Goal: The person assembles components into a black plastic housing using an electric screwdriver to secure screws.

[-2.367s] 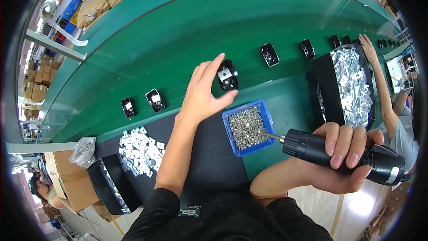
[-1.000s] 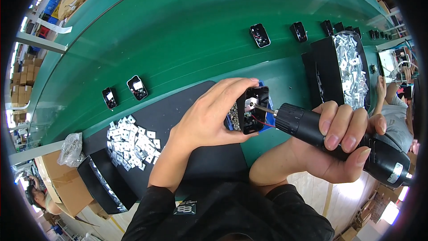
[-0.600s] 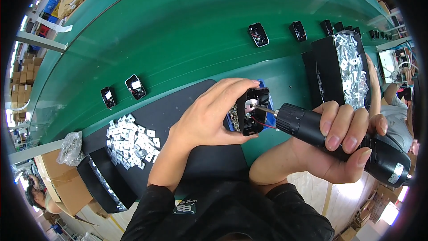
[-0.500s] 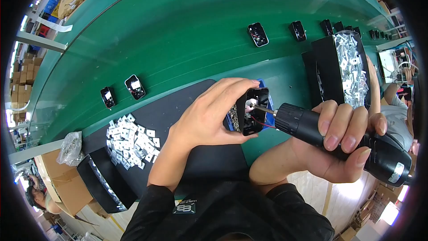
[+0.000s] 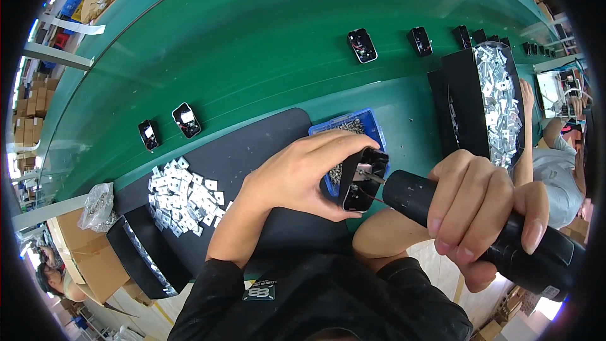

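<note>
My left hand (image 5: 303,173) is closed around a small black plastic housing (image 5: 357,197), its open side turned to the right. A pale metal piece and a thin red wire show at the housing. In my right hand (image 5: 476,215) is a black electric screwdriver (image 5: 413,197), gripped around its body. Its bit points left and reaches into the housing's opening; whether it sits on a screw I cannot make out. Behind my left hand a blue tray (image 5: 372,123) holds many small screws. Left of that hand lies a pile of small white-silver square plates (image 5: 183,197) on a black mat (image 5: 278,127).
Similar black housings (image 5: 186,120) stand spaced along the green belt (image 5: 265,44). At right a black box (image 5: 464,82) is heaped with metal plates. A black bin (image 5: 148,252), a plastic bag (image 5: 98,208) and a carton (image 5: 76,240) sit at left. Another person's arm (image 5: 526,120) is beyond the box.
Both hands, with the housing and screwdriver, have come nearer to me, uncovering more of the blue tray. The screwdriver has turned slightly. The housings on the belt have shifted slightly left.
</note>
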Demonstrator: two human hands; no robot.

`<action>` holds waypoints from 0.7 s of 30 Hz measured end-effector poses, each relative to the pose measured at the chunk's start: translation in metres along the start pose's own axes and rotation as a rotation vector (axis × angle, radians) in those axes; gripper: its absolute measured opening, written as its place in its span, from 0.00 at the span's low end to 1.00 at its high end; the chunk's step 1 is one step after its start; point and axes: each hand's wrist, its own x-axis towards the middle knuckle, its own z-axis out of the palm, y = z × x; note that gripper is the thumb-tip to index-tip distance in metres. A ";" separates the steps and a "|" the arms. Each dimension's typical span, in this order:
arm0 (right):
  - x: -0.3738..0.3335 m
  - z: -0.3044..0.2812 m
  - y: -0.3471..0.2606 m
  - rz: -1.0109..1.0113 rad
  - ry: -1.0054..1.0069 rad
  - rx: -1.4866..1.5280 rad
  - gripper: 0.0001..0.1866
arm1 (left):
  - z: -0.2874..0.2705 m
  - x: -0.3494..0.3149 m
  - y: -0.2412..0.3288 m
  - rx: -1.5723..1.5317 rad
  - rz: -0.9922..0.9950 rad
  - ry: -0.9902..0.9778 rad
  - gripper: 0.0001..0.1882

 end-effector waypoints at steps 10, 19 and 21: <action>-0.001 -0.002 0.000 0.059 0.098 -0.018 0.25 | 0.002 0.001 -0.001 -0.016 -0.022 -0.023 0.41; 0.004 -0.016 0.005 0.249 -0.135 0.147 0.20 | 0.013 0.001 -0.007 -0.104 -0.106 -0.158 0.38; 0.004 -0.018 0.010 0.236 -0.088 0.182 0.22 | 0.014 -0.001 -0.009 -0.104 -0.101 -0.144 0.38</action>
